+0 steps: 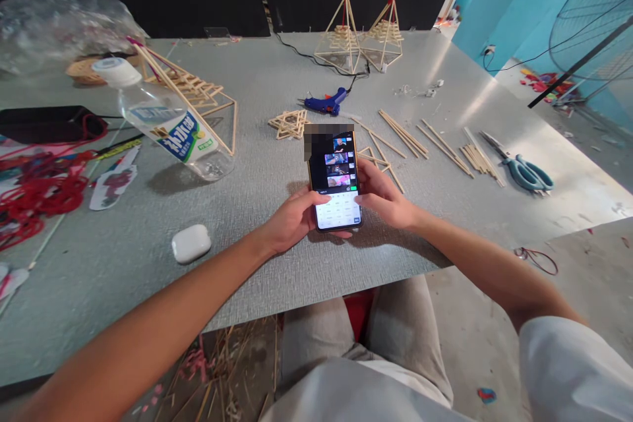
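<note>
A smartphone (pixel 336 175) is held upright over the table's near edge, its screen lit with a chat and a keyboard. My left hand (pixel 293 219) grips its left side, the thumb lying over the keyboard. On the other side, my right hand (pixel 388 196) is closed round the phone, its thumb also at the keys. Just beyond the phone lie a star-shaped frame of wooden sticks (pixel 289 124) and a blue glue gun (pixel 326 103). Partly hidden behind my right hand is a flat stick frame (pixel 376 157).
A plastic bottle (pixel 168 120) and a white earbud case (pixel 191 244) stand to the left, near red cord (pixel 44 191). Loose sticks (pixel 403 134) and blue-handled scissors (pixel 527 171) lie right. Two stick pyramids (pixel 341 43) stand at the back, with the glue gun's cable nearby.
</note>
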A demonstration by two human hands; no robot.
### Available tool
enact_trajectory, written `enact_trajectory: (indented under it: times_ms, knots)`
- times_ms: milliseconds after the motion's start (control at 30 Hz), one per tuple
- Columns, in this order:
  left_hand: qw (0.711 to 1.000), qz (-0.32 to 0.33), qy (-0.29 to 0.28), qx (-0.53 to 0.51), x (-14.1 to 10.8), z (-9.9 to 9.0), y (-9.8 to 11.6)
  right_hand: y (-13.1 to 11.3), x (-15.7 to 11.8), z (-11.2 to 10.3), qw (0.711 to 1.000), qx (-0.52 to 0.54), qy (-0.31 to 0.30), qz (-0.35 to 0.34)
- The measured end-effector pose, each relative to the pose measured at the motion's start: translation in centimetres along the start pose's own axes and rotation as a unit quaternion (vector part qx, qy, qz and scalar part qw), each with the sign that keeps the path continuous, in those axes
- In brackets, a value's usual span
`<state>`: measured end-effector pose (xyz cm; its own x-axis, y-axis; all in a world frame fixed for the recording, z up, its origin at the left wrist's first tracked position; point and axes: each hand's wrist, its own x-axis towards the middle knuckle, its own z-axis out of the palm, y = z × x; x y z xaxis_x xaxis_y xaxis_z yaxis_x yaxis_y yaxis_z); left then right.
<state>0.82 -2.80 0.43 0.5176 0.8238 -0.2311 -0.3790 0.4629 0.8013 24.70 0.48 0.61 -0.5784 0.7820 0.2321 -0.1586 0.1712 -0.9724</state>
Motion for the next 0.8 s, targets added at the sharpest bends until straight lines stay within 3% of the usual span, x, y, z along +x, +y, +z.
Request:
enact_trajectory:
  times_ms: [167, 367, 567, 800]
  knots:
    - [0.997, 0.016, -0.061, -0.046, 0.1, -0.6, -0.1, -0.4, 0.2, 0.1, 1.000, -0.002, 0.019, -0.002]
    - [0.997, 0.014, -0.062, -0.047, 0.5, -0.8, -0.2, -1.1, 0.2, 0.2, 0.999, -0.014, 0.042, 0.020]
    - [0.990, 0.038, -0.118, -0.060, 0.3, -1.2, 0.0, -1.1, 0.4, 0.1, 0.999, -0.012, 0.044, 0.016]
    - [0.991, 0.035, -0.111, -0.068, 0.5, -1.4, -0.2, -0.7, 0.5, -0.1, 0.999, 0.009, 0.028, 0.014]
